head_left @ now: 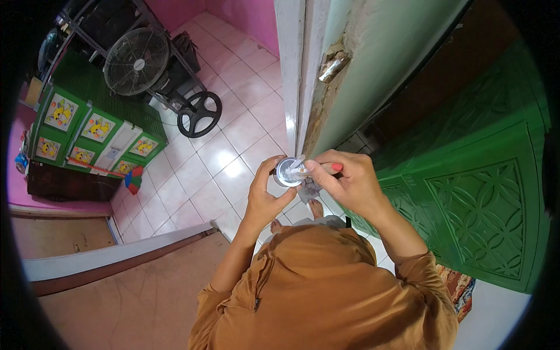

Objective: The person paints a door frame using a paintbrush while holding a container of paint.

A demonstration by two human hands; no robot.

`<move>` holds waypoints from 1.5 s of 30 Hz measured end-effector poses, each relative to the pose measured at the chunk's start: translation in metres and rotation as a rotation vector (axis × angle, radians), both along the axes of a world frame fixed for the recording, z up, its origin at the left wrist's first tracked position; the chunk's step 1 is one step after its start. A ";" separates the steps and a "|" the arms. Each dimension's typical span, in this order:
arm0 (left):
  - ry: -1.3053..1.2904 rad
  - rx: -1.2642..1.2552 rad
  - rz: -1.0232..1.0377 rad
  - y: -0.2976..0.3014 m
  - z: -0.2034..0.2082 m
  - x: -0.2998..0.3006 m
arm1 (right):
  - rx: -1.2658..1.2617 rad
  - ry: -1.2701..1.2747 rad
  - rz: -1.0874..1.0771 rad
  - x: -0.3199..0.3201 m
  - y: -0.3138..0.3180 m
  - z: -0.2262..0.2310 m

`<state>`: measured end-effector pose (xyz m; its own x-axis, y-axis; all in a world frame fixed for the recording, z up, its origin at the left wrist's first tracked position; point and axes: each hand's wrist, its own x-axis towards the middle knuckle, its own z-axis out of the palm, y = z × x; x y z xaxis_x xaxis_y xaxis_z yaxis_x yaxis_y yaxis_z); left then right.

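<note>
In front of my torso, my left hand (265, 189) curls its fingers and thumb around a small round tub (284, 172) with a pale rim. My right hand (345, 179) is closed in a pinch on a slim tool with a red end (337, 167), whose other end points toward the tub's mouth. A whitish, partly see-through piece (297, 163) shows at the tub's opening. The exact kind of tool and the tub's contents are too small to make out. Below the hands, a grey thing (309, 191) is partly hidden.
Ahead stands a wall edge with a white door frame (290, 70) and a broken patch (333, 67). At right is a carved green wooden panel (478, 204). Leftward are a fan (138, 63), a steering wheel (200, 114), green drawers (96, 125) and a brownish surface (140, 286).
</note>
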<state>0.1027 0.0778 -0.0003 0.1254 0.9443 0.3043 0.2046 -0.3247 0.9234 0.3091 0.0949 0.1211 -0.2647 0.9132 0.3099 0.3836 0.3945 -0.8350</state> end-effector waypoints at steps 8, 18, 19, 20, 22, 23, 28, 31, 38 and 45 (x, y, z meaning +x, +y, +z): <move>0.004 -0.007 -0.002 0.005 0.001 0.003 | -0.051 0.093 -0.003 0.009 0.005 -0.012; -0.044 -0.020 -0.012 0.012 0.002 0.011 | -0.416 0.516 -0.220 0.020 0.005 -0.030; -0.042 -0.032 -0.020 0.013 0.001 0.011 | -0.444 0.587 -0.251 0.023 0.006 -0.034; -0.042 -0.031 -0.021 0.015 0.000 0.011 | -0.472 0.658 -0.282 0.025 0.006 -0.037; -0.079 -0.046 -0.028 0.016 -0.002 0.013 | -0.514 0.697 -0.317 0.028 0.007 -0.043; -0.078 -0.045 -0.030 0.017 -0.002 0.014 | -0.568 0.752 -0.322 0.030 0.007 -0.048; -0.086 -0.059 -0.058 0.022 0.001 0.018 | -0.756 0.899 -0.356 0.041 0.005 -0.070; -0.134 -0.035 -0.060 0.025 -0.003 0.023 | -0.816 1.027 -0.335 0.045 0.002 -0.080; -0.169 -0.045 -0.045 0.037 -0.002 0.035 | -0.788 1.206 -0.317 0.050 0.002 -0.085; -0.171 -0.053 -0.040 0.052 -0.010 0.039 | -0.411 1.114 -0.387 0.043 0.015 -0.067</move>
<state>0.1413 0.1299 -0.0106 0.1141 0.9548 0.2743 0.0306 -0.2794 0.9597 0.3519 0.1097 0.0538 0.2656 0.9547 -0.1341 -0.5782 0.0464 -0.8146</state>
